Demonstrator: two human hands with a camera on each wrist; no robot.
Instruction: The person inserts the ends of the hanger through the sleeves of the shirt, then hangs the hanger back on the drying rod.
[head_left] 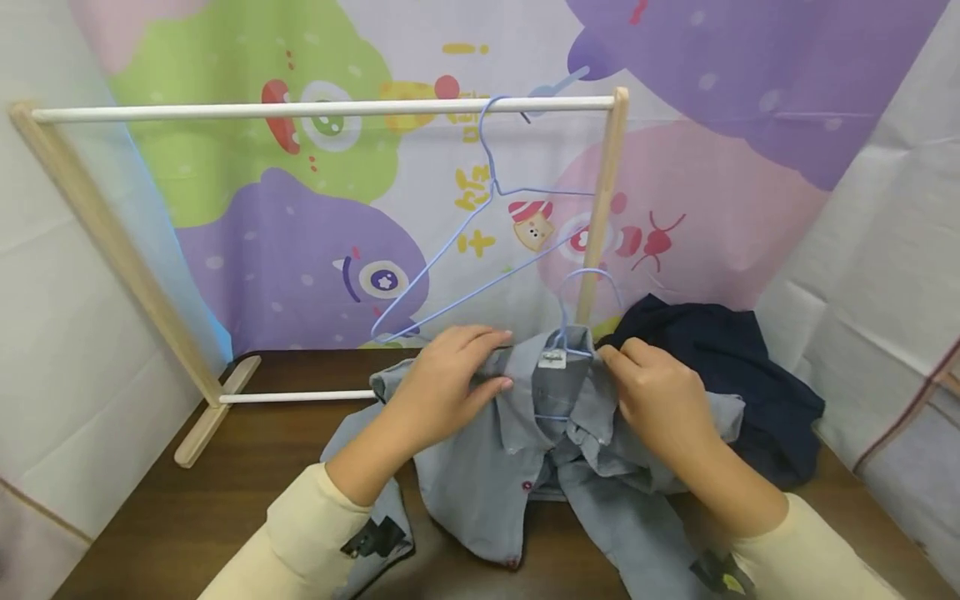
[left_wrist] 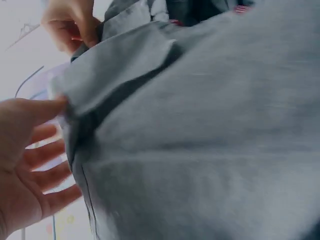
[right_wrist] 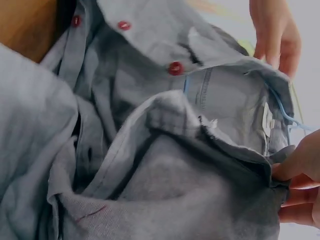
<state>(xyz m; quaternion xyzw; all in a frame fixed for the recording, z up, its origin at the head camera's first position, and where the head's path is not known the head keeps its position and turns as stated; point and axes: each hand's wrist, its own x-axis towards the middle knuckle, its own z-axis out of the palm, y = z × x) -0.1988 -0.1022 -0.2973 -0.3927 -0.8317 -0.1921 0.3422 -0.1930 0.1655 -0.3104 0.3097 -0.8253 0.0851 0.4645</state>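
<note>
A grey button-up shirt (head_left: 472, 467) with red buttons hangs on a blue hanger (head_left: 590, 272), whose hook rises out of the collar. At the shoulder on the left, my left hand (head_left: 446, 379) has its thumb and fingers spread apart. The left wrist view shows this hand (left_wrist: 30, 165) with extended fingers right at the cloth's edge. My right hand (head_left: 663, 392) pinches the collar's right side. In the right wrist view, the right hand (right_wrist: 302, 182) has thumb and fingers on the collar edge, beside the white label (right_wrist: 267, 120).
A rack with a white rail (head_left: 322, 109) and wooden posts stands behind the shirt. A second blue hanger (head_left: 450, 242) hangs bare from the rail, near the right post. Dark navy cloth (head_left: 757, 358) lies heaped on the brown table (head_left: 247, 508) at the right.
</note>
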